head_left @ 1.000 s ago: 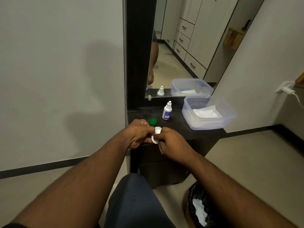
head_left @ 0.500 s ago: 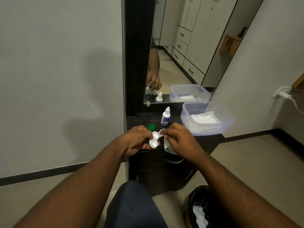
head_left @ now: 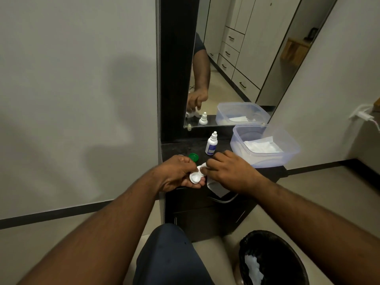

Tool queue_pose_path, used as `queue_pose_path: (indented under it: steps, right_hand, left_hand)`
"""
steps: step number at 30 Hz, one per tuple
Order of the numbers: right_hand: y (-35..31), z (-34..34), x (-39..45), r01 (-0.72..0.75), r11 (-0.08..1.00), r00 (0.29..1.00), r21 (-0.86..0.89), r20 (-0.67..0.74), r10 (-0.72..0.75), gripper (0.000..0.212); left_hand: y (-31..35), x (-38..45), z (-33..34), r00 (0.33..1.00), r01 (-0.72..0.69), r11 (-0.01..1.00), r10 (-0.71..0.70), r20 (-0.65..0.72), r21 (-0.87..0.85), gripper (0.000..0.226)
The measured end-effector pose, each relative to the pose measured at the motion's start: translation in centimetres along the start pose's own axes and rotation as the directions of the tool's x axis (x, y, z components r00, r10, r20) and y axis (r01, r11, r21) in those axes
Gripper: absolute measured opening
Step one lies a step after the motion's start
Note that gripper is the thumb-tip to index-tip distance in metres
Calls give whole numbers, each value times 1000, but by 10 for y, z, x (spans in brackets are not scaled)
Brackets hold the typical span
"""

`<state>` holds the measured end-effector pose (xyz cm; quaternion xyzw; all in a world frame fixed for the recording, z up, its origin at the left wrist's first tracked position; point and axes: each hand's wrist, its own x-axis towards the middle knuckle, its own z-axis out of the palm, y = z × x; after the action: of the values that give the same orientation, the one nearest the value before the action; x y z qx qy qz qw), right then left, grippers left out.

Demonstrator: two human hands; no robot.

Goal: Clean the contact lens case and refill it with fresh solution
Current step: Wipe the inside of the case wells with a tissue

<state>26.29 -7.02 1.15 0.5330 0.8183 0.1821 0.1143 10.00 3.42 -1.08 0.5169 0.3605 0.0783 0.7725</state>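
Observation:
My left hand (head_left: 176, 174) holds the white contact lens case (head_left: 195, 177) over the front edge of the dark dresser top (head_left: 178, 148); both wells are uncapped and face up. My right hand (head_left: 230, 171) pinches a white tissue (head_left: 216, 186) against the far well, and the tissue hangs down below the hand. A green cap (head_left: 193, 156) lies on the dresser just behind my left hand. The small white solution bottle (head_left: 211, 144) with a blue label stands upright behind my hands, its cap on.
A clear plastic tub (head_left: 265, 157) holding white tissues sits on the right of the dresser. A mirror (head_left: 236, 68) rises behind. A black bin (head_left: 273, 258) with crumpled tissue stands on the floor at lower right. My knee (head_left: 170, 256) is below the hands.
My hands have come slightly apart and the case has tilted up, showing its near well. The right hand with the tissue has shifted onto the far well. The camera has tipped downward.

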Motion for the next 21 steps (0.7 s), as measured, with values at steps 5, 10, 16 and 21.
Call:
queue_pose_path:
  steps: [5, 10, 16, 21]
  right_hand:
    - [-23, -5, 0, -164, 985, 986, 59, 48, 162, 39]
    - [-41, 1, 16, -558, 407, 761, 723, 250, 598, 23]
    - [-42, 3, 3, -496, 652, 839, 573, 123, 530, 35]
    - [-56, -10, 10, -507, 823, 862, 256, 147, 486, 33]
  left_hand:
    - [-4, 4, 1, 998, -31, 999, 31, -50, 17, 6]
    - [-7, 5, 2, 994, -64, 998, 66, -87, 22, 9]
    - [-7, 5, 0, 995, -59, 998, 59, -77, 13, 8]
    - [-6, 3, 4, 991, -54, 995, 64, -115, 86, 6]
